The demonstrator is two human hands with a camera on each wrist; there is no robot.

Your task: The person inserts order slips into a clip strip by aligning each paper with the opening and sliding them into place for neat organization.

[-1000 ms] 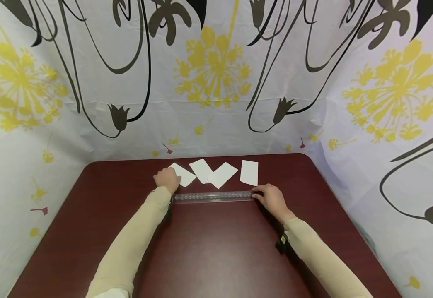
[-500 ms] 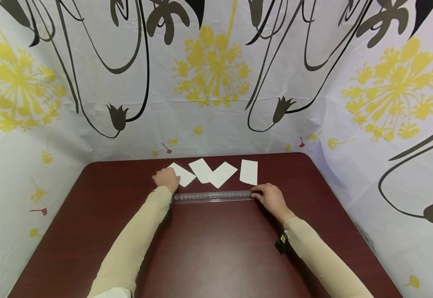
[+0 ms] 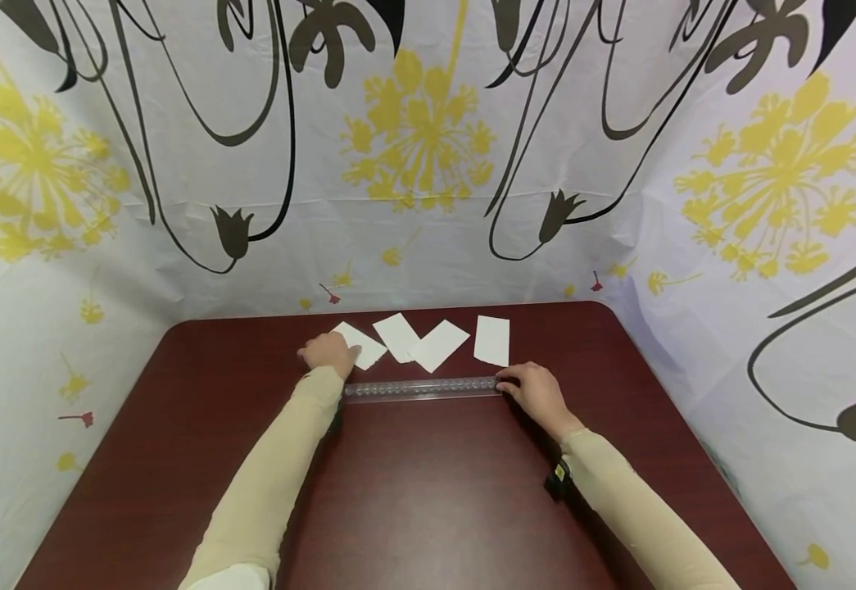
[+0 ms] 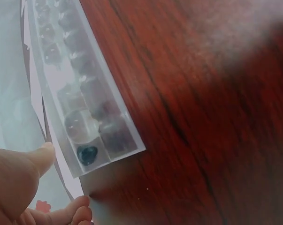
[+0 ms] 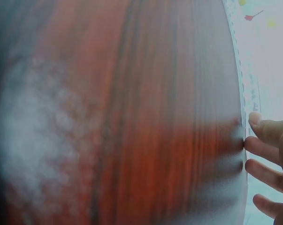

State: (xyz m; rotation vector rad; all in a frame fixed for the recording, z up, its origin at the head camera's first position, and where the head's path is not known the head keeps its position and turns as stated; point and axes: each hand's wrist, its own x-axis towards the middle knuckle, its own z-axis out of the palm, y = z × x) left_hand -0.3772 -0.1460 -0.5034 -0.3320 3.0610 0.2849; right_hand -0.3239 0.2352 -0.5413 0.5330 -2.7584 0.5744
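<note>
A long clear plastic tray (image 3: 422,390) with rows of round pockets lies across the table in the head view. In the left wrist view, a dark rounded piece (image 4: 87,154) sits in the pocket at the tray's left end. My left hand (image 3: 328,354) is just beyond that end, beside the leftmost white paper (image 3: 365,347). Its thumb is stretched out and apart from the other fingers, with nothing visible between them. At the tray's right end, my right hand (image 3: 540,395) holds the edge with thumb and fingertips; the exact contact is blurred in the right wrist view.
Several white papers lie behind the tray: one tilted (image 3: 395,334), another overlapping it (image 3: 441,346), and a straighter one (image 3: 492,341) at right. The dark red table (image 3: 428,492) ends at a white patterned cloth (image 3: 428,262).
My left hand has shifted slightly to the left, and its thumb now shows spread outward near the paper. The right hand and the tray stay put.
</note>
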